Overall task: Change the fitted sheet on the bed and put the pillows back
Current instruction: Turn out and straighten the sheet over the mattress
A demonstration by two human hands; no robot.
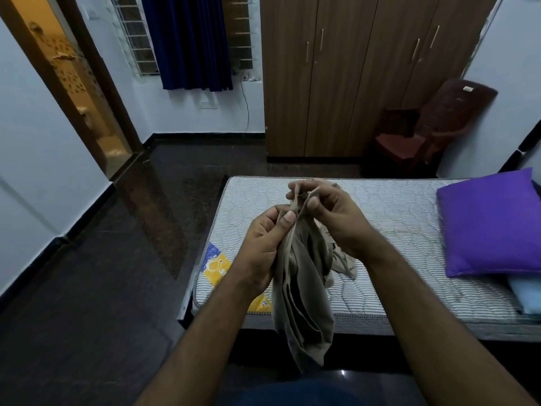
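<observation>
Gripping one sheet (301, 291), two hands (295, 227).

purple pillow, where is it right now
In the head view the purple pillow lies at the right end of the bare striped mattress, partly over a light blue pillow.

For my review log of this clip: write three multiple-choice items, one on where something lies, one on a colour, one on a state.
1. Where does the square purple pillow lie?
A. on the floor
B. on the right part of the striped quilted mattress
C. on the dark red plastic chair

2. What colour is the hanging curtain?
A. dark blue
B. yellow
C. white

3. How is the mattress?
A. covered by a sheet
B. bare
C. rolled up

Answers: 1 B, the pillow rests on the mattress; 2 A, its folds are dark blue; 3 B, the quilting shows while the left hand and right hand hold the bunched beige fitted sheet.
</observation>
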